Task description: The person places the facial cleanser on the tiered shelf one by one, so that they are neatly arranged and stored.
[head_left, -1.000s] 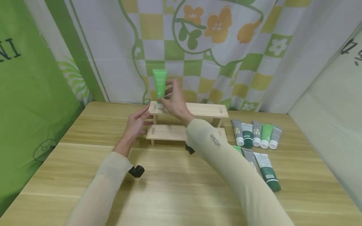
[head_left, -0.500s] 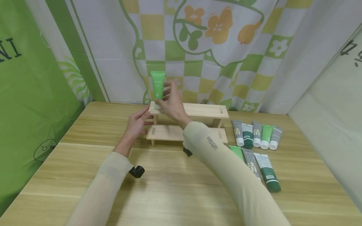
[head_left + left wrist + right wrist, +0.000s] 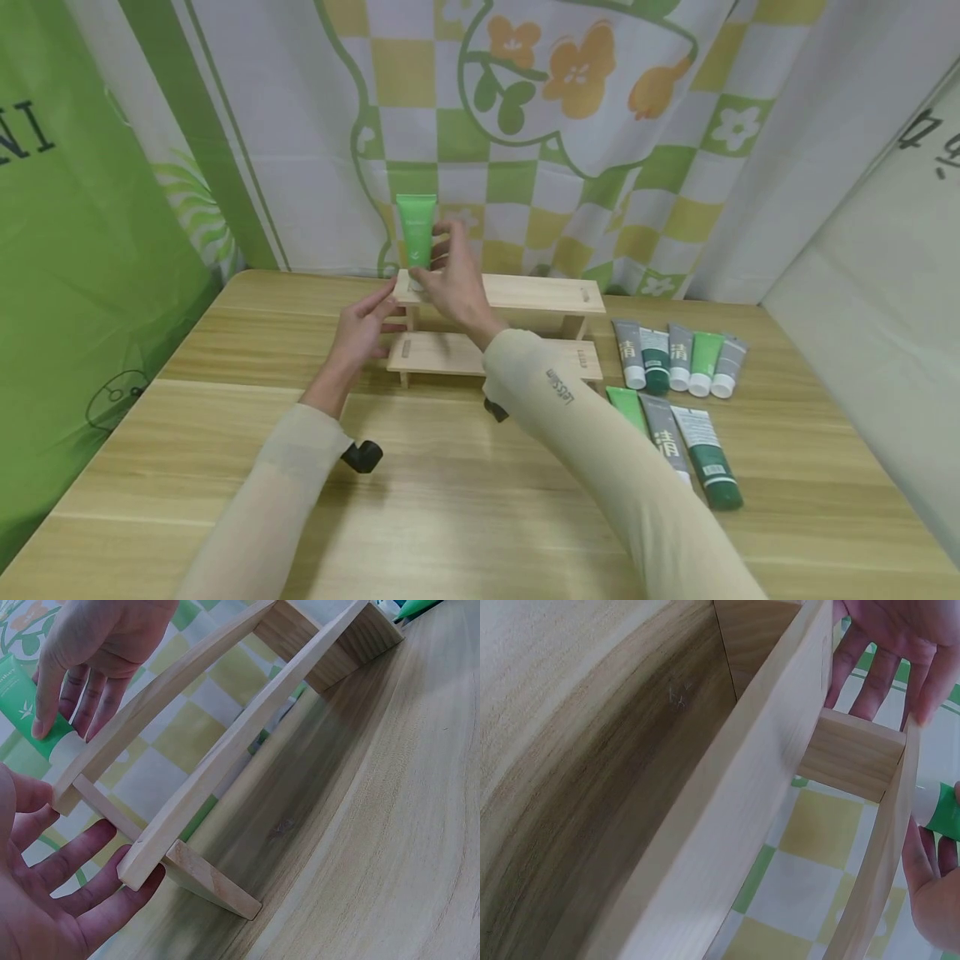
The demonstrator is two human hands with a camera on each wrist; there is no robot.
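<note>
Upright with its white cap down, a green squeeze tube [image 3: 416, 229] stands at the left end of the upper board of a two-tier wooden rack [image 3: 536, 292]. My right hand [image 3: 459, 287] pinches it low down between thumb and fingers, from the right. In the left wrist view, the cap of the green tube [image 3: 30, 705] meets the upper board. My left hand [image 3: 360, 329] is at the rack's left end. Its thumb touches the end of the upper board, and the fairly straight fingers [image 3: 112, 900] lie against the side and the lower board's end.
Right of the rack lies a row of several grey, green and white tubes [image 3: 705, 362]. Nearer are a green tube [image 3: 627, 407], a grey tube [image 3: 663, 433] and a white and dark green tube [image 3: 708, 458]. A patterned curtain [image 3: 525, 192] hangs behind the wooden table [image 3: 450, 500].
My right hand has moved the green tube slightly left and down, closer to the upper board's left end. The left hand has stayed in place.
</note>
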